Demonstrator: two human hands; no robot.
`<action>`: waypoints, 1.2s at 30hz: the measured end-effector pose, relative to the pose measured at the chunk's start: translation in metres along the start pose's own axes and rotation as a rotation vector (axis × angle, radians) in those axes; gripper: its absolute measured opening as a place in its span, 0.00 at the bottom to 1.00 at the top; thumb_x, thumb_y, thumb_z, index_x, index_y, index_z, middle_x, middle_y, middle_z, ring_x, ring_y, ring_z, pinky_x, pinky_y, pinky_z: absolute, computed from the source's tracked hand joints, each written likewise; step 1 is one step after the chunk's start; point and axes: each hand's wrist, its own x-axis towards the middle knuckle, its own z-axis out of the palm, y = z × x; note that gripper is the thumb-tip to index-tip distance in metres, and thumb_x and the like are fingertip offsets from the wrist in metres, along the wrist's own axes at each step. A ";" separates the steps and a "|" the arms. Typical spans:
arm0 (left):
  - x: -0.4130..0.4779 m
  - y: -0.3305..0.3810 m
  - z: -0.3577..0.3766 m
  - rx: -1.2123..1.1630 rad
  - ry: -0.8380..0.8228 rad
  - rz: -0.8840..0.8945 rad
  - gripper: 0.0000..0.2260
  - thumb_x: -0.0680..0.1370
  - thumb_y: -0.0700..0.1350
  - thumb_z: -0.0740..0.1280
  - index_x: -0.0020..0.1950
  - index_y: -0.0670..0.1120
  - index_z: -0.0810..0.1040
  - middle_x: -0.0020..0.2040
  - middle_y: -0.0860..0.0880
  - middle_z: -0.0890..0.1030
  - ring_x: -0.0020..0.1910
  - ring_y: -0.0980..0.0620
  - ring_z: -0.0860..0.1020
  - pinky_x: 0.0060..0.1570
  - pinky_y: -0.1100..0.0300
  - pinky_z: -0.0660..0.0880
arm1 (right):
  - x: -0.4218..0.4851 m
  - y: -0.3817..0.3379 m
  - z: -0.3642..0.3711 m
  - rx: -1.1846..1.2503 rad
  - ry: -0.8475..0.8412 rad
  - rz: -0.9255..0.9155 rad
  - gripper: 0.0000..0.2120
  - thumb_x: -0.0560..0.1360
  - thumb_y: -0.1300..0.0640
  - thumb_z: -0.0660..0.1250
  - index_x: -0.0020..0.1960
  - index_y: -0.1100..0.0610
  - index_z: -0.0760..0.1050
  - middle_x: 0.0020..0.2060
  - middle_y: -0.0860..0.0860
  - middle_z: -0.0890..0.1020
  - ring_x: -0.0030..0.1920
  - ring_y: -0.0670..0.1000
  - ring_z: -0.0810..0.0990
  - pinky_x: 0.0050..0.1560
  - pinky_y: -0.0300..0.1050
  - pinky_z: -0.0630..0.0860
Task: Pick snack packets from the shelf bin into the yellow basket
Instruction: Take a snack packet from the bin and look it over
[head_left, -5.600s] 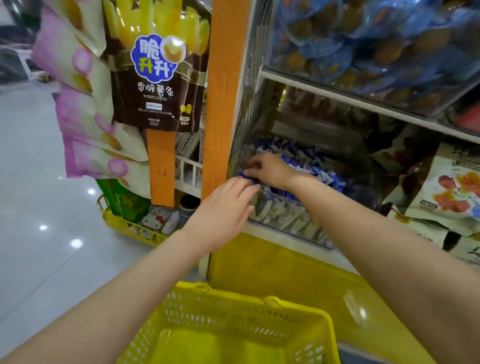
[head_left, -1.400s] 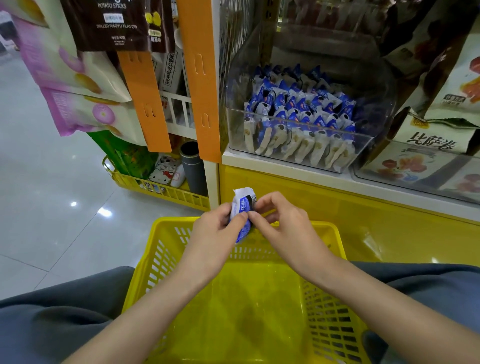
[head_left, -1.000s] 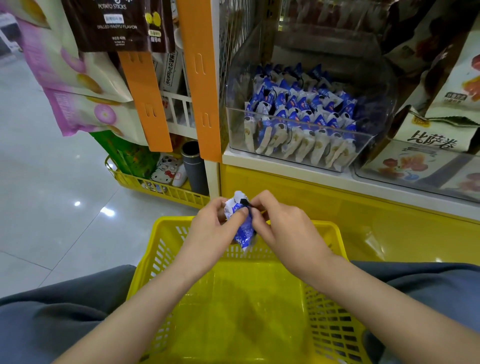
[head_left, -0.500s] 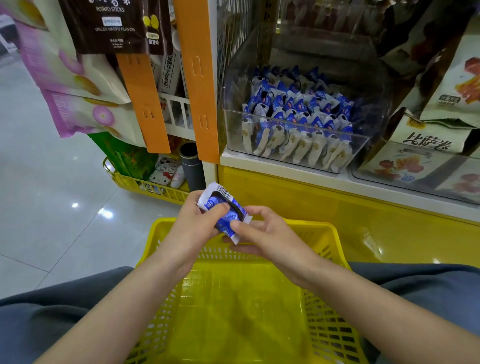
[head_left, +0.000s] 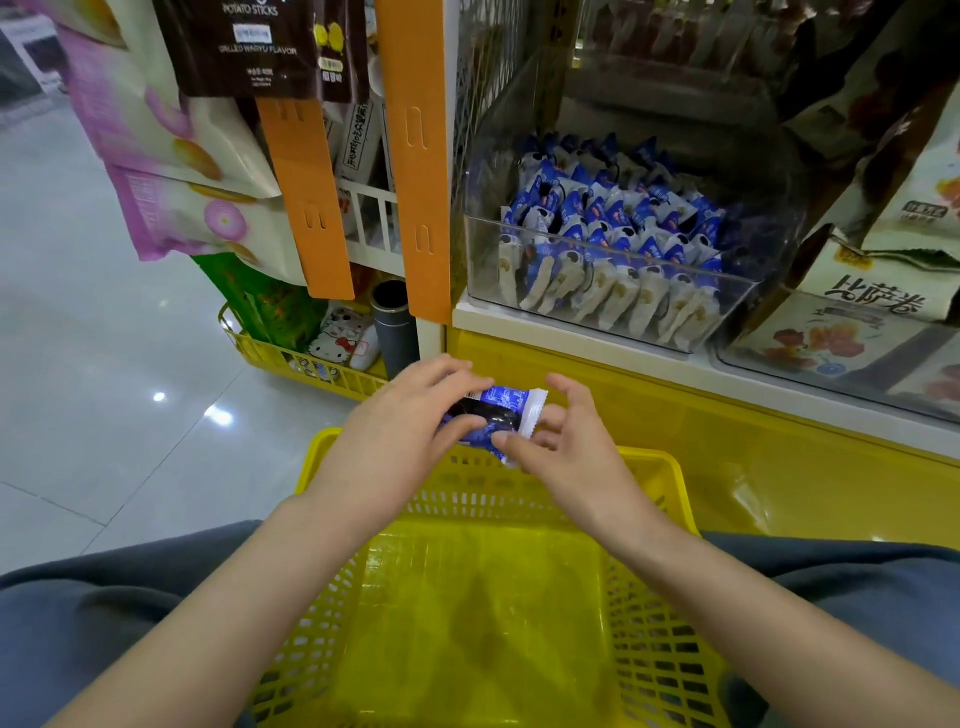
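Observation:
A blue and white snack packet (head_left: 506, 408) lies sideways between my hands, above the far rim of the yellow basket (head_left: 652, 460). My left hand (head_left: 405, 431) grips its left part from above, fingers curled over it. My right hand (head_left: 571, 449) pinches the right end, thumb under the lower corner and index finger lifted off. The basket sits between my legs, and nothing shows inside it. On the shelf just beyond stands a clear bin (head_left: 771, 218) holding several more of the same packets (head_left: 613, 223).
Orange hanging strips (head_left: 418, 156) with large snack bags (head_left: 171, 156) hang to the left of the shelf. A low yellow floor rack (head_left: 306, 364) stands below them. Another clear bin of bagged snacks (head_left: 852, 343) sits to the right. The yellow shelf base (head_left: 753, 447) is right behind the basket.
I pulled a packet out of the bin and down over the basket. Over the last second both hands turned it from upright to lying sideways.

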 end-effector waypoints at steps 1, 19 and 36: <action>0.000 0.001 0.000 0.034 0.010 0.013 0.13 0.76 0.47 0.66 0.60 0.48 0.76 0.60 0.50 0.76 0.63 0.52 0.72 0.53 0.60 0.70 | 0.000 -0.001 0.000 -0.040 0.038 -0.033 0.11 0.72 0.61 0.70 0.42 0.51 0.68 0.59 0.59 0.76 0.41 0.49 0.78 0.55 0.53 0.75; -0.002 0.012 0.010 -0.166 0.133 -0.109 0.07 0.79 0.45 0.59 0.43 0.46 0.72 0.31 0.51 0.73 0.30 0.50 0.71 0.31 0.52 0.69 | 0.000 0.001 0.006 0.270 0.064 -0.063 0.14 0.77 0.63 0.62 0.60 0.55 0.64 0.49 0.59 0.77 0.52 0.55 0.79 0.43 0.43 0.81; 0.002 0.028 0.017 -0.930 -0.254 -0.474 0.09 0.79 0.50 0.60 0.56 0.51 0.74 0.54 0.50 0.80 0.51 0.62 0.78 0.55 0.66 0.73 | -0.001 0.003 -0.015 0.306 0.019 0.007 0.07 0.73 0.64 0.68 0.50 0.56 0.74 0.43 0.51 0.81 0.35 0.42 0.81 0.36 0.34 0.78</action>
